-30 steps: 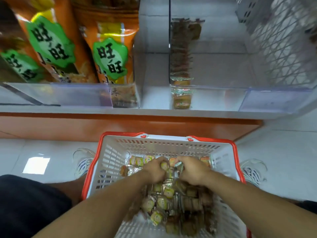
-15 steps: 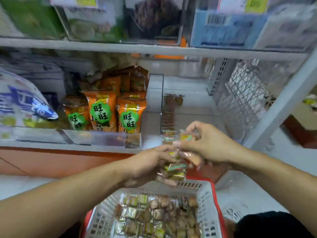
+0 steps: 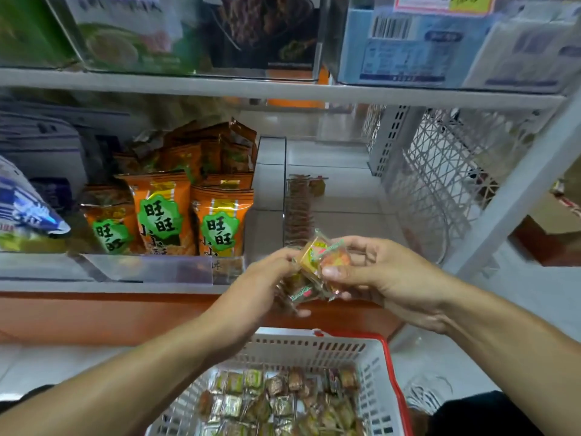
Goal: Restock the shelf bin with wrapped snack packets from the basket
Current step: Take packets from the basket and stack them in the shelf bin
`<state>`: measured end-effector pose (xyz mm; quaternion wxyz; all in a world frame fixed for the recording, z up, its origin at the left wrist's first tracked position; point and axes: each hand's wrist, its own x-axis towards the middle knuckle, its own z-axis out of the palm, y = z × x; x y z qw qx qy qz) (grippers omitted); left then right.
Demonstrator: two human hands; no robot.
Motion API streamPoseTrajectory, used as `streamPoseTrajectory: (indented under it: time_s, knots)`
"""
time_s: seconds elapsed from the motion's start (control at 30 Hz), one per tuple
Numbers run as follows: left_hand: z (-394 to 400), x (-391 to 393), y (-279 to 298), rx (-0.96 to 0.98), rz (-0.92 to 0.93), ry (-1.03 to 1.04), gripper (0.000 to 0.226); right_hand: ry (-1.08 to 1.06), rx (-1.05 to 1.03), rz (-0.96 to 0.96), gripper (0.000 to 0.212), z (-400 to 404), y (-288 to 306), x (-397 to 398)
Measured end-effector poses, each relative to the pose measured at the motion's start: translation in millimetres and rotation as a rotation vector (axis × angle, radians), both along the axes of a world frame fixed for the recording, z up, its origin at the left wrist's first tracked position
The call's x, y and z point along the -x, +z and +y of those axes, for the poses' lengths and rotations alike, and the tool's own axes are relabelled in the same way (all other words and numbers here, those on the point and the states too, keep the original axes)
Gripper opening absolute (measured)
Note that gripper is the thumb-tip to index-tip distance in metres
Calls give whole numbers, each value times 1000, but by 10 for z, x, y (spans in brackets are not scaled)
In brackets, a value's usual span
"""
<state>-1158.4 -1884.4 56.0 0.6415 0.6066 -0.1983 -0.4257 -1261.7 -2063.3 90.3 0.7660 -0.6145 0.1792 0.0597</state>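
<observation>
Both hands hold a bunch of small wrapped snack packets (image 3: 314, 272) in front of the lower shelf. My left hand (image 3: 264, 287) grips the bunch from the left and below. My right hand (image 3: 380, 272) pinches the top packets between thumb and fingers. Just behind them is the clear shelf bin (image 3: 345, 196), with a single row of the same packets (image 3: 298, 212) along its left wall. Below stands the white basket with a red rim (image 3: 383, 350), holding several more packets (image 3: 283, 401).
Orange snack bags (image 3: 188, 215) fill the bin to the left, behind a clear front lip. A white wire mesh panel (image 3: 440, 184) closes the shelf's right end. Boxed goods sit on the upper shelf (image 3: 283, 86). White tiled floor lies beside the basket.
Both hands lifted a bunch of packets out of the basket and brought it up before the shelf bin. The view tilted up from the basket to the shelves.
</observation>
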Motion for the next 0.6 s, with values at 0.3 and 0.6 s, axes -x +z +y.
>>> streamPoseTrajectory:
  time_s: [0.3,0.6]
  knots:
    - [11,60,-53,68,5,12,20,-173,299,-127,24,-87,47,48]
    - [6,68,-111,58,33,-11,27,23,1071,-455,53,70,-108,73]
